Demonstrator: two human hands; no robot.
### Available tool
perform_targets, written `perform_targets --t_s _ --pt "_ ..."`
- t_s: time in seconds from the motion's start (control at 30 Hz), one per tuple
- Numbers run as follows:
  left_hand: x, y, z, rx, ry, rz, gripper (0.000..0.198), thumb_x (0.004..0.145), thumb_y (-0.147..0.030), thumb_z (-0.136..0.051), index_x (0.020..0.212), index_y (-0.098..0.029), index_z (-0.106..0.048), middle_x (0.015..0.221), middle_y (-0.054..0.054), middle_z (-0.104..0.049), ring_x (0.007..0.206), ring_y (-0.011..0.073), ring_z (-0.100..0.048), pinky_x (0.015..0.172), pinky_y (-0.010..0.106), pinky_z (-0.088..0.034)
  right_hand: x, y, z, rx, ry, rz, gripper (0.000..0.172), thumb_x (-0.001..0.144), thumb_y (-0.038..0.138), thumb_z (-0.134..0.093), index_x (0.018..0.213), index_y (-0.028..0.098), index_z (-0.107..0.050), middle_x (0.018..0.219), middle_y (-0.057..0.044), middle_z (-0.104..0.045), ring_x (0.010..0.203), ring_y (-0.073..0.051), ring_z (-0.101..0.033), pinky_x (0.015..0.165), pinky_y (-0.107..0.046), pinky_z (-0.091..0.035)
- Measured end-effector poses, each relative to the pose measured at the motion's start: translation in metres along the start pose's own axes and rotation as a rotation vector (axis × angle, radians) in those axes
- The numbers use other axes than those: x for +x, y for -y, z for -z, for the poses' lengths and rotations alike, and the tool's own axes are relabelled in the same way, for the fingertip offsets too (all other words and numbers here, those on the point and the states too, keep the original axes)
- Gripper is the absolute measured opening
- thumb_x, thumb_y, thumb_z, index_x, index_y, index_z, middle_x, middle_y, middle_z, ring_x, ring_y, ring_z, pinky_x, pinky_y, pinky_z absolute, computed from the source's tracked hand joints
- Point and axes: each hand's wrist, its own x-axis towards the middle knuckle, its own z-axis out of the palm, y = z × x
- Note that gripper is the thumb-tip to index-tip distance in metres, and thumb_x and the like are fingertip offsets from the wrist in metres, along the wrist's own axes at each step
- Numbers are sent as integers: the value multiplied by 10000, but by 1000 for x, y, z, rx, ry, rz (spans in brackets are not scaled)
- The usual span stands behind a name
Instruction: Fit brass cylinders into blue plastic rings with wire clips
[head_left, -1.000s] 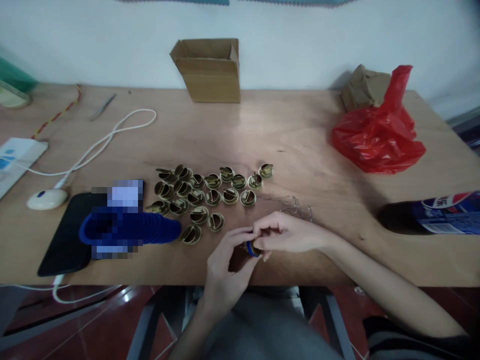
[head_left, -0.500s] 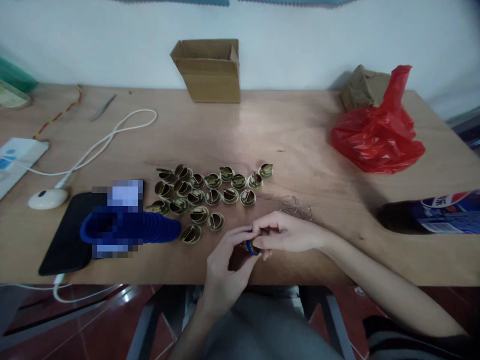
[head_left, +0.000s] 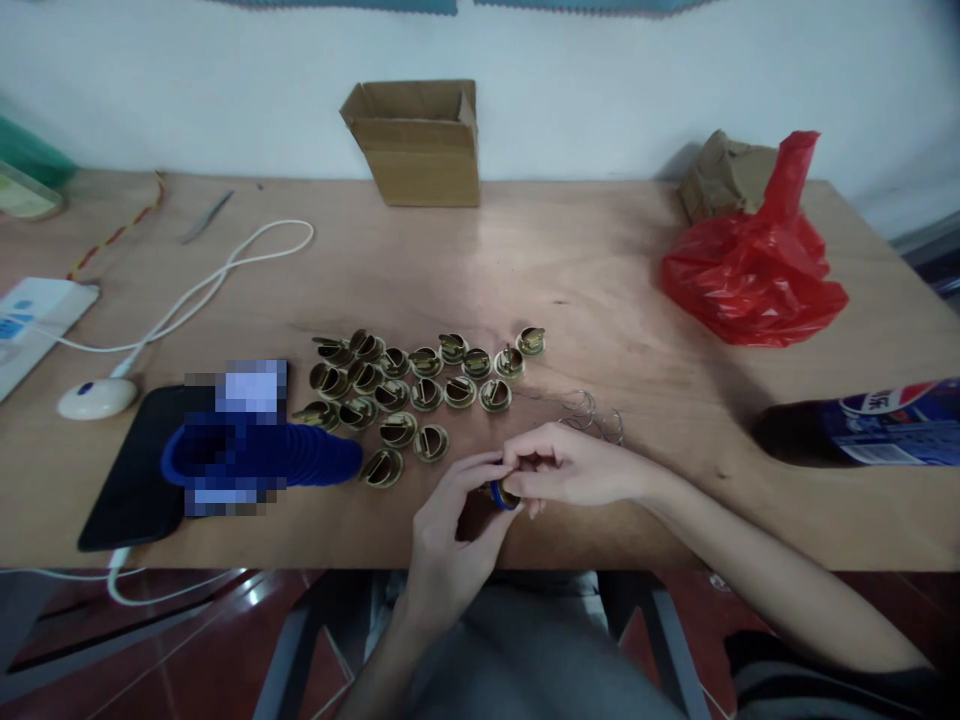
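We see a wooden bench [head_left: 600, 270] carrying an open cardboard box [head_left: 427, 160] against the wall. Right of the box and nearer to us sits a knotted red plastic bag [head_left: 754, 275]; farther right and nearer still, a dark-coloured bottle [head_left: 847, 428] lies on its side. Left of the box, toward us, lies a stack of blue rings [head_left: 307, 458]. Below the box, slightly rightward near the bench's edge, our left hand [head_left: 446, 525] curls with thumb and fingers closed around a blue-rimmed piece, while our right hand [head_left: 574, 468] pinches it too, its far fingers partly hidden. Between these hands and the box, leftward, spread round brass-coloured pieces [head_left: 427, 394]. The blue-rimmed piece [head_left: 504, 496] is small and half covered. Thin wire rings [head_left: 592, 408] lie right of the box, toward us.
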Motion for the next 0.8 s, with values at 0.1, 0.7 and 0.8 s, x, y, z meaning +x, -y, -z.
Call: perform_targets --t_s 0.1,0.7,0.8 --pt "-1 1 0 2 -4 6 357 848 -113 -763 1158 -264 -671 1209 49 -719 1099 189 -723 968 318 -606 0 1 0 -10 -5 4 142 892 260 -627 785 166 -617 697 28 -655 543 -73 -619 595 -209 -504" --pt "0 -1 0 38 2 -44 355 849 -96 -763 1155 -252 -671 1202 66 -724 1088 191 -728 945 321 -619 -1 4 -1 8 2 -50 182 881 298 -660 761 172 -603 627 51 -614 501 -69 -580 534 -194 -452" --pt "1 -2 0 57 -5 -52 341 849 -101 -763 1144 -250 -676 1194 64 -730 1073 191 -735 937 321 -623 -1 3 0 18 7 -49 206 883 315 -674 754 175 -597 623 55 -613 498 -69 -575 535 -197 -460"
